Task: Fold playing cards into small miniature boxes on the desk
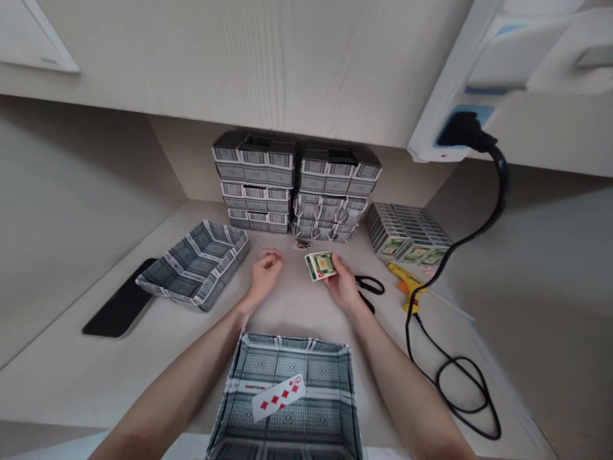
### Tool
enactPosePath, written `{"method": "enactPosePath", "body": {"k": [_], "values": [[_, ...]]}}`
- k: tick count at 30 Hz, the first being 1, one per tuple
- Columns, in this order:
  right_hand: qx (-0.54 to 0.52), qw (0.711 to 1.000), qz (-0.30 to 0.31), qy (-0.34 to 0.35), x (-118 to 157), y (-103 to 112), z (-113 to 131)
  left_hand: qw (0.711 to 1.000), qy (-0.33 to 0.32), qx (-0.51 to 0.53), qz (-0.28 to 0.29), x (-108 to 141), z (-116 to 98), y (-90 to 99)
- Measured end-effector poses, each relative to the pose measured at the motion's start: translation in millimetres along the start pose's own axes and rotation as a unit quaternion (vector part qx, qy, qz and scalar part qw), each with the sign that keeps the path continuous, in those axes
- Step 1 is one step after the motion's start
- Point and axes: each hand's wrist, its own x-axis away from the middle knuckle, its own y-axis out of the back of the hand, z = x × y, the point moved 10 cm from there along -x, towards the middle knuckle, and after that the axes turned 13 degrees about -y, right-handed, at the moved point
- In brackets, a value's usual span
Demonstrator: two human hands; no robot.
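Card pack (320,264), one, gripped by right hand (343,286); left hand (265,275), fingers curled closed; two loose trays (323,370).

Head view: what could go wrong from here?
1. Black cord runs close beside the right forearm; a sideways move might snag it and drag the yellow glue gun.
2. Green pack is held at one side by the right grip alone, so it could tilt or slip.
3. Front tray sits between the forearms; a bump could shift it, and the diamond card inside if that's loose.
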Motion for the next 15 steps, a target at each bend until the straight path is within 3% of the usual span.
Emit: {"method": "enactPosePath", "body": {"k": [3,7,12,15], "values": [[0.021,1.000,0.011,0.010,1,-6,1,0.995,0.020,0.093,0.019,2,5,-8.7],[0.029,1.000,0.004,0.011,2,-7,0,0.984,0.033,0.142,0.100,11,2,-32.3],[0.053,0.999,-0.001,0.012,4,-8,1,0.973,-0.100,-0.007,0.207,21,-34,-49.7],[0.073,0.997,0.016,0.001,5,-13,0,0.961,-0.129,-0.104,0.219,23,-42,-49.3]]}}
